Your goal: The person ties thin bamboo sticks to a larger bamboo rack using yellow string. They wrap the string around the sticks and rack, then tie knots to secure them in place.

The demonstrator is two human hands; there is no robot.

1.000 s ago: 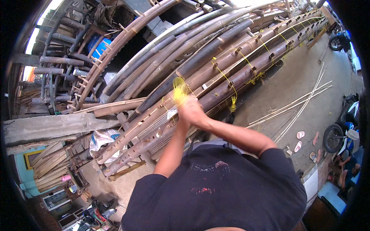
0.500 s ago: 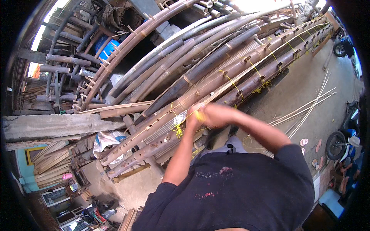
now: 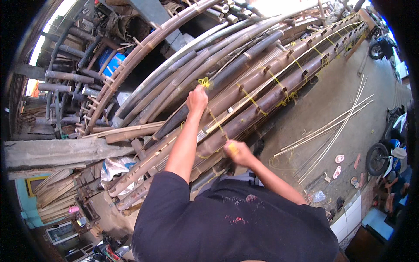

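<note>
My left hand (image 3: 197,100) is closed, with a looped bunch of yellow string (image 3: 204,83) sticking out past its fingers. It is over the upper of two long brown bamboo poles. My right hand (image 3: 238,153) is closed too, nearer my body, with yellow string showing at its fingers. A yellow strand (image 3: 217,123) runs between the two hands across the poles. The upper bamboo pole (image 3: 218,103) and the lower bamboo pole (image 3: 239,126) lie side by side, both with notches cut along them. Thin pale strips (image 3: 249,98) lie lengthwise between them, and yellow ties cross over farther along.
Beyond the poles lies a stack of bamboo lengths (image 3: 192,78) and a curved pegged pole (image 3: 146,43). Thin sticks (image 3: 334,126) and sandals (image 3: 338,166) are on the floor at right, near a motorcycle wheel (image 3: 377,160). A concrete beam (image 3: 65,153) is at left.
My hands were together over the poles and have parted. The left moved up and away with the string bunch; the right came down toward my body, with string stretched between them.
</note>
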